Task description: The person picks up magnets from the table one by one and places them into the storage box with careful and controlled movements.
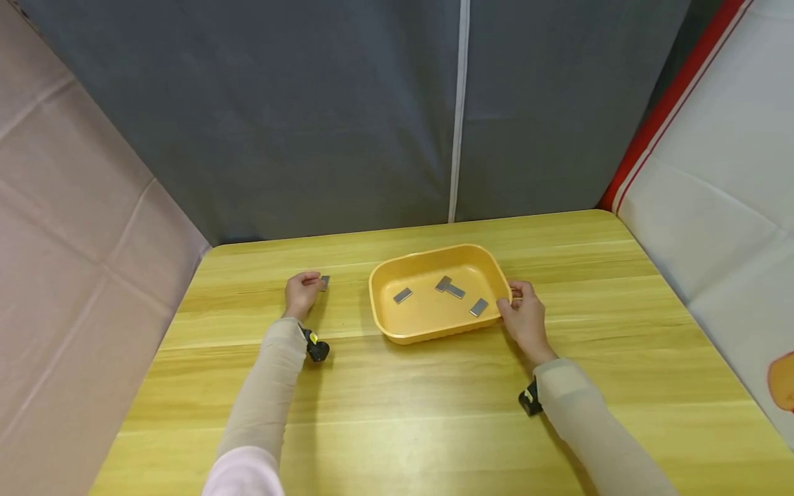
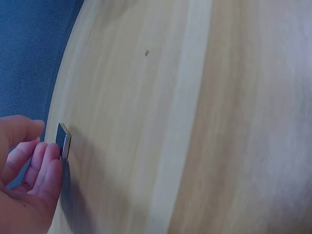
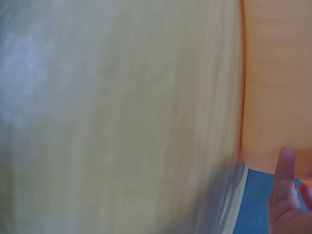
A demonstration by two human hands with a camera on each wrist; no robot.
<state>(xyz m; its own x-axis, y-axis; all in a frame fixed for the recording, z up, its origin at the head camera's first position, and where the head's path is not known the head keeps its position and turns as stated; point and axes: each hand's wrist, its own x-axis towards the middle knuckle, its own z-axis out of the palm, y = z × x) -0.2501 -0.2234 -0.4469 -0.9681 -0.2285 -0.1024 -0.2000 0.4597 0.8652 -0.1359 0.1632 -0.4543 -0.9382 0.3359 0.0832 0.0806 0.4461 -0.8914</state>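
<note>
My left hand [image 1: 302, 295] reaches down at the left of the table, fingers loosely bent. Its fingertips are right at a small flat metal block [image 1: 325, 283], and in the left wrist view the thumb stands apart from this block [image 2: 63, 141]. On the other side, my right hand [image 1: 524, 318] grips the right end of a yellow plastic basin [image 1: 397, 337], thumb at the rim. The right wrist view shows one finger [image 3: 285, 168] extended along the basin's outer wall [image 3: 278, 87]. Several similar metal blocks [image 1: 478, 307] lie inside, two of them overlapping.
The wooden table [image 1: 397, 413] carries the basin at its middle. A dark grey curtain [image 1: 310, 124] hangs behind the far edge. Pale cloth walls [image 1: 74, 207] stand at both sides. Each wrist wears a small black camera [image 1: 318, 349].
</note>
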